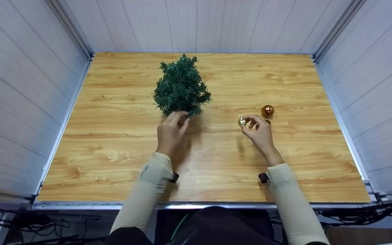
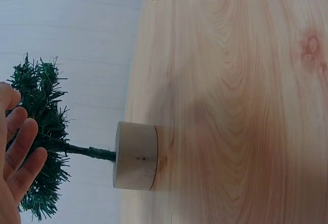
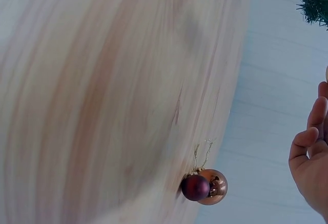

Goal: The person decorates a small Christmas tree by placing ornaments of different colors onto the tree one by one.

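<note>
A small green artificial Christmas tree (image 1: pixel 182 85) stands upright on a round wooden base (image 2: pixel 136 156), left of the table's middle. My left hand (image 1: pixel 171 131) is at its lower front branches, thumb and forefinger closing on a branch tip; the other fingers are loosely bent in the left wrist view. Between thumb and forefinger, my right hand (image 1: pixel 259 132) pinches a small shiny gold Christmas ball (image 1: pixel 242 120), held above the table with its cap upward. The right wrist view cuts off those fingertips and hides the gold ball.
Beside the right hand lie a shiny copper Christmas ball (image 1: pixel 267 111) and a dark red one (image 3: pixel 195 187), both with gold hanging loops. The dark red ball is mostly behind the hand in the head view. White panel walls (image 1: pixel 196 25) enclose the wooden table (image 1: pixel 114 163) at back and sides.
</note>
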A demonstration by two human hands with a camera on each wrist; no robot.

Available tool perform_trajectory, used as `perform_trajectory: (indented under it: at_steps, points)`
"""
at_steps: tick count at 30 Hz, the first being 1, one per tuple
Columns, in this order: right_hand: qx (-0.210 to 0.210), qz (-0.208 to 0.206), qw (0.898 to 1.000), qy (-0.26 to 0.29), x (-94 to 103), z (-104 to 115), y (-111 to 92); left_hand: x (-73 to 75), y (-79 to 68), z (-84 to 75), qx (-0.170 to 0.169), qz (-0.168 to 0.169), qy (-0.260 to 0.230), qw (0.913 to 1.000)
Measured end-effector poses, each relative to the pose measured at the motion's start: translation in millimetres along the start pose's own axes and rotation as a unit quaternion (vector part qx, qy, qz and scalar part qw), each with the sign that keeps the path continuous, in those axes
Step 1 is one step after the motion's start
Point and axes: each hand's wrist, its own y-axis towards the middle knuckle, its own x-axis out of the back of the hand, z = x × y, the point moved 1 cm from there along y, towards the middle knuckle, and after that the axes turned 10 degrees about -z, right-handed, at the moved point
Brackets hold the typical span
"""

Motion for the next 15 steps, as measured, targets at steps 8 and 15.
perform_trajectory:
  at_steps: [8,15]
  points:
    - [-0.004,0.006,1.000,0.002,-4.2,5,3,-7.5,2.9,-6.8,0.000,-0.004,-0.002,1.0000]
    - [-0.003,0.014,1.000,-0.004,-8.9,10,5,-13.0,1.1,-13.2,0.012,-0.002,0.005,0.9999]
